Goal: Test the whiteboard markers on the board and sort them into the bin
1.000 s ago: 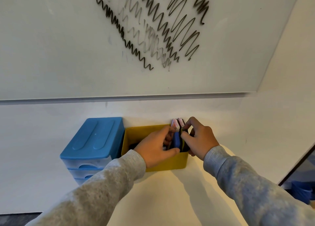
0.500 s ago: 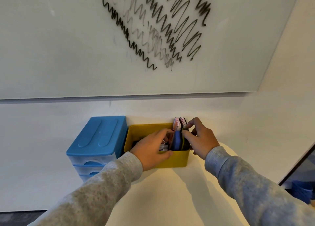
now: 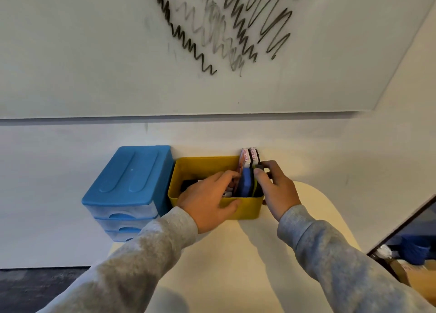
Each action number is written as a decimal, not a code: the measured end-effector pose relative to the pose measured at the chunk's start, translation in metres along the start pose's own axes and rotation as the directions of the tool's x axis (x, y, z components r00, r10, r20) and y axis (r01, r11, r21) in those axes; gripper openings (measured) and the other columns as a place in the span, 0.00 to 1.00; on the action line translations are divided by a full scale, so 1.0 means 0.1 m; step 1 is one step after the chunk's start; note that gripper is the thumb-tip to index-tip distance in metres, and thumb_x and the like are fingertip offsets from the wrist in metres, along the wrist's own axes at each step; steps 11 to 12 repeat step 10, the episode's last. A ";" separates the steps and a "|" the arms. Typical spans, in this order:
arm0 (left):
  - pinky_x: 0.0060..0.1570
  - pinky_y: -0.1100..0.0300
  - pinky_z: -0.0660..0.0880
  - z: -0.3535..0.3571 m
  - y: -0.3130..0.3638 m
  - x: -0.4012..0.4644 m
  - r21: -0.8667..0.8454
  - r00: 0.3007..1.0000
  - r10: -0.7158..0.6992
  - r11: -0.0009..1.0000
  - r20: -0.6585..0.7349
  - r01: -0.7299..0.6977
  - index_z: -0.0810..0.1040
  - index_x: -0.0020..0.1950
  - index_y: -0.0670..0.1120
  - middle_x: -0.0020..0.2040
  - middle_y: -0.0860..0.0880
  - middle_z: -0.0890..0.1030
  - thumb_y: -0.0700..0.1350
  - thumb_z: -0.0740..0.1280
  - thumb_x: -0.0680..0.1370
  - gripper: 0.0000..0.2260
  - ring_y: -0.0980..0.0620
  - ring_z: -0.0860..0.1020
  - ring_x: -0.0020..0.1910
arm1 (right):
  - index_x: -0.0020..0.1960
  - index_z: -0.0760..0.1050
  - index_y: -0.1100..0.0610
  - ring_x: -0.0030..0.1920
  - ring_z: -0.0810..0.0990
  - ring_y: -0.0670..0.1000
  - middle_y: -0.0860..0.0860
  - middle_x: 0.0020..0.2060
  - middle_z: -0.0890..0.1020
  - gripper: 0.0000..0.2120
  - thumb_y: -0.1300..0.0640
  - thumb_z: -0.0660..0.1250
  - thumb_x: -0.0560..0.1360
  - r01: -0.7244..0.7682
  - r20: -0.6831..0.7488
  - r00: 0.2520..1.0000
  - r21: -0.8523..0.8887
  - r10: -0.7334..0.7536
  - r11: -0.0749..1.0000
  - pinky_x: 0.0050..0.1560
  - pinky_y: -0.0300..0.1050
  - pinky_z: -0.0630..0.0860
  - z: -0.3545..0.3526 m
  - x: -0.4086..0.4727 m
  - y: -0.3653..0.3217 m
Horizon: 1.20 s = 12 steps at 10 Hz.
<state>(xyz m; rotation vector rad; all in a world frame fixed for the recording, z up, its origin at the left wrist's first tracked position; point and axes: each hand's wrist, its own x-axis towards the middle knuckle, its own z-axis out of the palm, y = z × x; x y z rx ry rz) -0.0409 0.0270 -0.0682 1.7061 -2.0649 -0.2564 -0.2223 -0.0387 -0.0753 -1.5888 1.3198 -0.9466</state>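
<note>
The whiteboard [image 3: 94, 53] fills the upper view, its black and grey zigzag test strokes [image 3: 226, 24] well above the work. Below it, on a pale tabletop [image 3: 236, 253], a blue drawer unit [image 3: 132, 180] sits touching the left wall of the yellow bin [image 3: 245, 209]. Both hands are at the bin. The left hand [image 3: 207, 199] reaches in over the near rim, fingers curled down among the contents — what they hold, if anything, is hidden. The right hand [image 3: 276, 187] is at the right end, fingertips pinching a dark upright item at the rim beside a blue eraser [image 3: 245, 183], with two boxed erasers [image 3: 249, 157] standing behind. The markers [image 3: 188, 185] lie low in the bin's left half, dark and only partly visible, left of the left hand's fingers — so that hand is nearer. Their long axis cannot be told.
</note>
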 end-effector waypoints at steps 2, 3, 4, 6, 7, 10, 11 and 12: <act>0.56 0.52 0.79 -0.05 0.02 -0.02 -0.127 0.999 -0.032 0.992 -0.044 0.027 0.65 0.69 0.62 0.64 0.61 0.74 0.58 0.66 0.77 0.21 0.58 0.75 0.59 | 0.60 0.72 0.42 0.49 0.81 0.50 0.49 0.49 0.82 0.11 0.40 0.59 0.80 -0.031 0.025 0.999 0.020 0.030 0.999 0.53 0.58 0.82 0.01 0.06 0.01; 0.59 0.54 0.78 -0.09 0.03 -0.06 -0.138 0.998 -0.020 0.990 -0.066 0.011 0.66 0.69 0.59 0.64 0.59 0.73 0.54 0.67 0.78 0.21 0.59 0.73 0.60 | 0.60 0.72 0.42 0.49 0.80 0.50 0.51 0.51 0.82 0.10 0.42 0.58 0.82 -0.031 0.023 0.999 0.018 0.031 0.999 0.53 0.57 0.82 0.01 0.08 0.02; 0.60 0.55 0.76 -0.17 0.05 -0.14 -0.092 0.995 0.012 0.995 -0.104 -0.021 0.68 0.70 0.56 0.64 0.58 0.73 0.52 0.67 0.79 0.20 0.59 0.72 0.61 | 0.60 0.72 0.42 0.50 0.80 0.49 0.47 0.50 0.81 0.11 0.41 0.58 0.82 -0.035 0.022 0.999 0.034 0.034 0.999 0.56 0.58 0.81 0.02 0.08 0.02; 0.59 0.56 0.77 -0.27 0.06 -0.36 -0.042 0.993 0.034 0.998 -0.116 -0.039 0.68 0.69 0.56 0.64 0.57 0.73 0.52 0.66 0.79 0.19 0.58 0.73 0.60 | 0.49 0.74 0.37 0.56 0.78 0.55 0.41 0.49 0.79 0.14 0.37 0.52 0.82 -0.073 0.012 0.997 0.095 0.072 0.993 0.62 0.62 0.76 0.02 -0.09 -0.01; 0.60 0.53 0.77 -0.27 0.04 -0.48 0.026 0.999 0.030 0.999 -0.046 -0.029 0.65 0.72 0.56 0.65 0.57 0.70 0.54 0.65 0.80 0.22 0.56 0.71 0.62 | 0.52 0.75 0.38 0.57 0.79 0.55 0.47 0.53 0.80 0.16 0.36 0.50 0.83 -0.106 -0.015 0.994 0.156 0.110 0.982 0.65 0.62 0.74 -0.02 -0.20 -0.03; 0.66 0.51 0.74 -0.33 0.20 -0.91 0.138 0.999 0.032 0.990 0.017 -0.034 0.59 0.77 0.56 0.72 0.55 0.65 0.56 0.64 0.81 0.27 0.51 0.69 0.68 | 0.73 0.70 0.51 0.69 0.73 0.59 0.54 0.71 0.74 0.22 0.43 0.57 0.83 -0.219 0.032 0.971 -0.275 0.237 0.936 0.69 0.49 0.67 -0.17 -0.86 0.11; 0.66 0.51 0.74 -0.33 0.20 -0.91 0.138 0.999 0.032 0.990 0.017 -0.034 0.59 0.77 0.56 0.72 0.55 0.65 0.56 0.64 0.81 0.27 0.51 0.69 0.68 | 0.73 0.70 0.51 0.69 0.73 0.59 0.54 0.71 0.74 0.22 0.43 0.57 0.83 -0.219 0.032 0.971 -0.275 0.237 0.936 0.69 0.49 0.67 -0.17 -0.86 0.11; 0.66 0.51 0.74 -0.33 0.20 -0.91 0.138 0.999 0.032 0.990 0.017 -0.034 0.59 0.77 0.56 0.72 0.55 0.65 0.56 0.64 0.81 0.27 0.51 0.69 0.68 | 0.73 0.70 0.51 0.69 0.73 0.59 0.54 0.71 0.74 0.22 0.43 0.57 0.83 -0.219 0.032 0.971 -0.275 0.237 0.936 0.69 0.49 0.67 -0.17 -0.86 0.11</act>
